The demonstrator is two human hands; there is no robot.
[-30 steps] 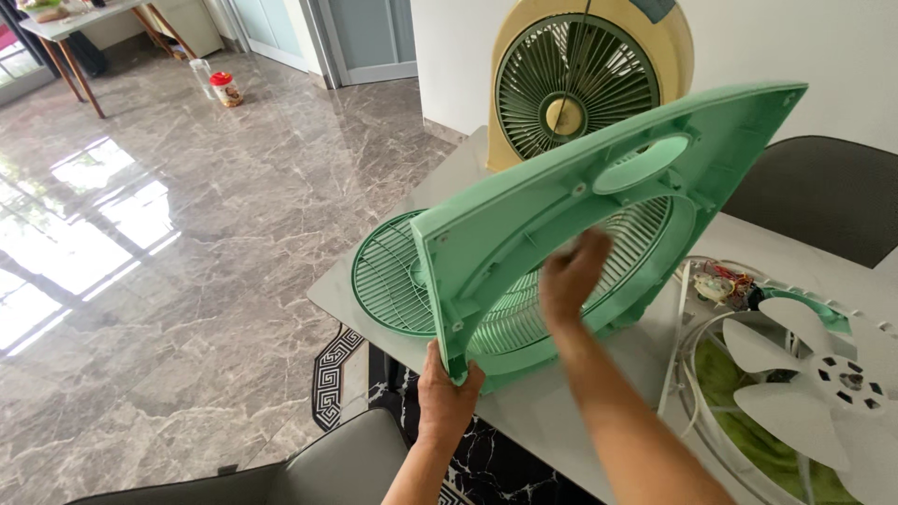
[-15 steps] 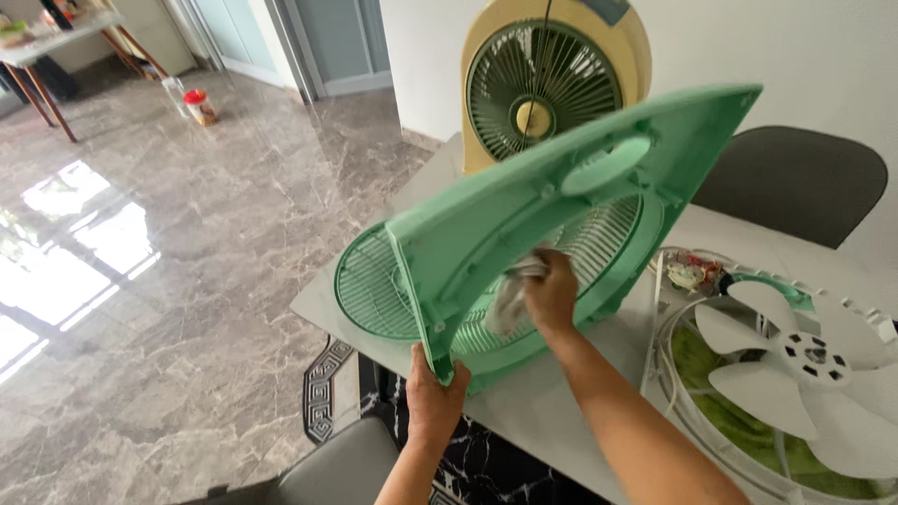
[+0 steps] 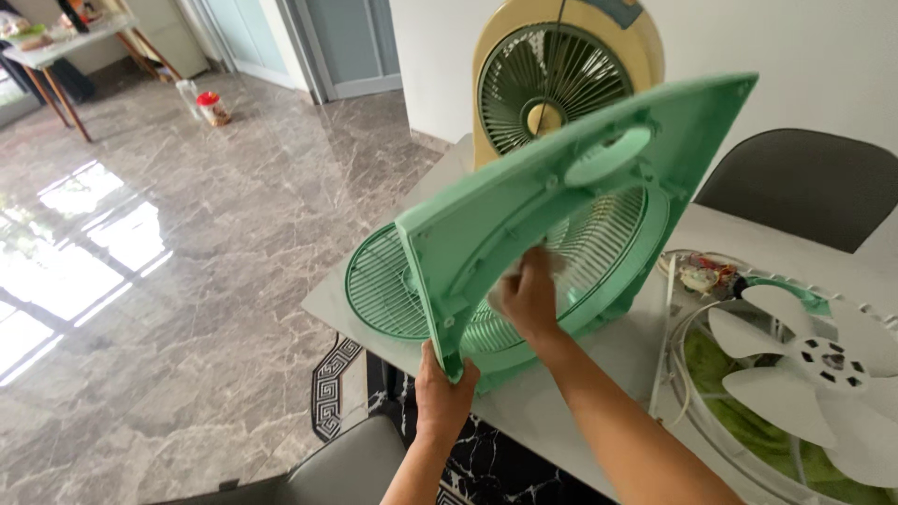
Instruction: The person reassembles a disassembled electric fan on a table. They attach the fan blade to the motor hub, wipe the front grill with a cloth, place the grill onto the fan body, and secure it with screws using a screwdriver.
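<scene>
At the worktop's (image 3: pixel 599 360) near edge, my left hand (image 3: pixel 441 385) grips the green fan housing's (image 3: pixel 524 210) lower corner; its long axis rises right. My right hand (image 3: pixel 526 297) presses a cloth (image 3: pixel 513 271) inside.

— How is the left hand (image 3: pixel 443 386) posed?

— It is raised from the bottom edge of the view on a bare forearm, with the fingers curled shut in a firm grip and the thumb pointed upward.

— And the right hand (image 3: pixel 526 297)?

— It is reached forward and upward, higher than the left, on an arm stretched diagonally from the lower right corner. The back of the hand is turned to the camera, the fingers bent and pressed forward, the wrist slightly flexed.
</scene>
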